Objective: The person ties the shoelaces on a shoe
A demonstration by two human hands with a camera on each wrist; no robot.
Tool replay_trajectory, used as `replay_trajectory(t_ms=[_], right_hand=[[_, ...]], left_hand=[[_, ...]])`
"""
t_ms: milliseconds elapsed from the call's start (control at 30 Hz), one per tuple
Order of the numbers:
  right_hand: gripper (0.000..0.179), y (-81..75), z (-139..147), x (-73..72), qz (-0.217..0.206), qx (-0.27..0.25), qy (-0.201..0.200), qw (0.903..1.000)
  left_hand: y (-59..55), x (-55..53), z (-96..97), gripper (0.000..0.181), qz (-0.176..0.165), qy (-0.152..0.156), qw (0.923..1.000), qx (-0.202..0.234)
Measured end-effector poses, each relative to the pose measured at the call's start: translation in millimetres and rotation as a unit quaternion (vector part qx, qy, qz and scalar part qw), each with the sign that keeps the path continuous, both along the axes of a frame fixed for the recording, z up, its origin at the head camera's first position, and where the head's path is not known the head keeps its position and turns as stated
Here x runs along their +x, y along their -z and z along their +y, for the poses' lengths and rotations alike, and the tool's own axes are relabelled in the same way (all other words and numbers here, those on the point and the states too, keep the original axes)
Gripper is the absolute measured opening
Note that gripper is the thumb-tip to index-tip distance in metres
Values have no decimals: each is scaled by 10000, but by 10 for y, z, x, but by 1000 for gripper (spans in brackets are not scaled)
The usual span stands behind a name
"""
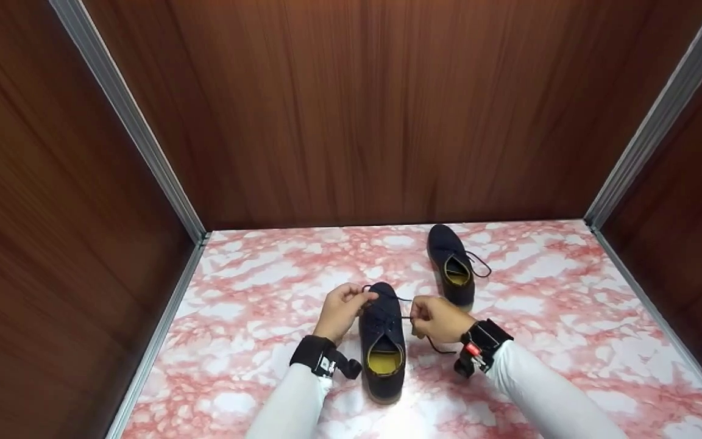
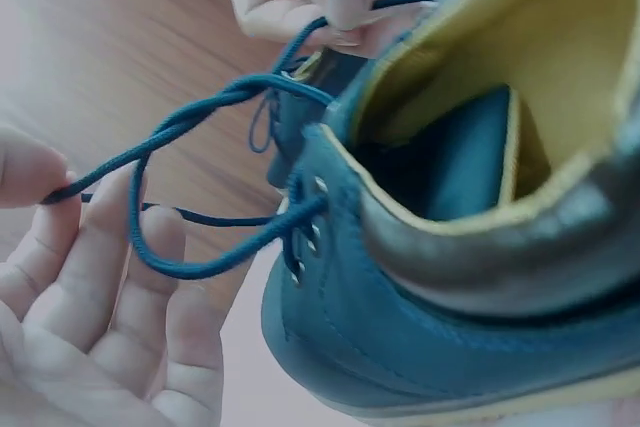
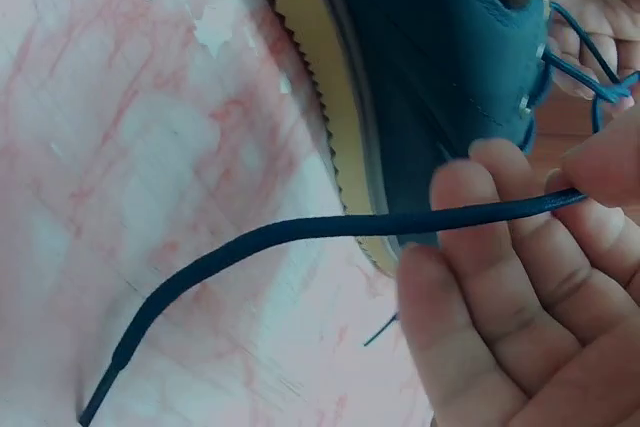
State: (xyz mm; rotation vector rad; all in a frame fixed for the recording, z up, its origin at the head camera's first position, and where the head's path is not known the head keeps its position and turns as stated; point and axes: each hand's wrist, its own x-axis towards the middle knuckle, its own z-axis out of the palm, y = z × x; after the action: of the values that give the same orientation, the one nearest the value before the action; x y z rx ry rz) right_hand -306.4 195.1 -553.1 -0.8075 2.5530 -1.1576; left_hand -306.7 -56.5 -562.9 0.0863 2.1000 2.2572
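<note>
A dark blue lace-up shoe (image 1: 391, 334) with a yellow lining stands upright, its toe pointing away from me. At its left side, my left hand (image 1: 342, 308) pinches a shoelace (image 2: 205, 107) between thumb and forefinger; the other fingers are loosely bent. Two strands twist around each other above the eyelets, leaving a loop in the left wrist view. On the shoe's right, my right hand (image 1: 439, 318) pinches the other lace length (image 3: 340, 227) between thumb and fingers. Its tipped end hangs free past the fingers.
A matching shoe (image 1: 443, 245) stands farther back on the right, with a loose lace at its side. Both shoes are on a red-and-white marbled surface (image 1: 253, 299). Brown wood-look panels (image 1: 326, 122) rise at the back and both sides, with metal strips (image 1: 138, 122) along the corners.
</note>
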Motion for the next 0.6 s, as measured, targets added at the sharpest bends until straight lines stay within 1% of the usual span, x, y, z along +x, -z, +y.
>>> replay_trajectory(t_ms=[67,167,200,267,367,467,600], right_hand=[[10,-15,9,-10,-122,-75,-86,9999],[5,-34,16,-13,-334,-194,-158,9991],[5,-39,17,-13,-357,-187,-158,9991],[5,-49,19,-10,-259,-91,-122,9995],[5,-61,20,-6,38,164,-40,9998],[5,-72,25,-4,256,355,6,9990],[14,-81,47,-10,421,468,-44,9980]], left_hand=[[-19,4,-8,7,-124,131,9991,390],[-46,16,-13,9,-218,298,9952,906],[-50,15,-12,8,-236,344,9936,1051],[-57,14,-11,6,-271,419,9904,1291],[-63,13,-17,1,-301,507,9873,1475],[-72,18,-32,6,-352,509,9859,1554],[-83,28,-54,11,-412,422,9862,1546]])
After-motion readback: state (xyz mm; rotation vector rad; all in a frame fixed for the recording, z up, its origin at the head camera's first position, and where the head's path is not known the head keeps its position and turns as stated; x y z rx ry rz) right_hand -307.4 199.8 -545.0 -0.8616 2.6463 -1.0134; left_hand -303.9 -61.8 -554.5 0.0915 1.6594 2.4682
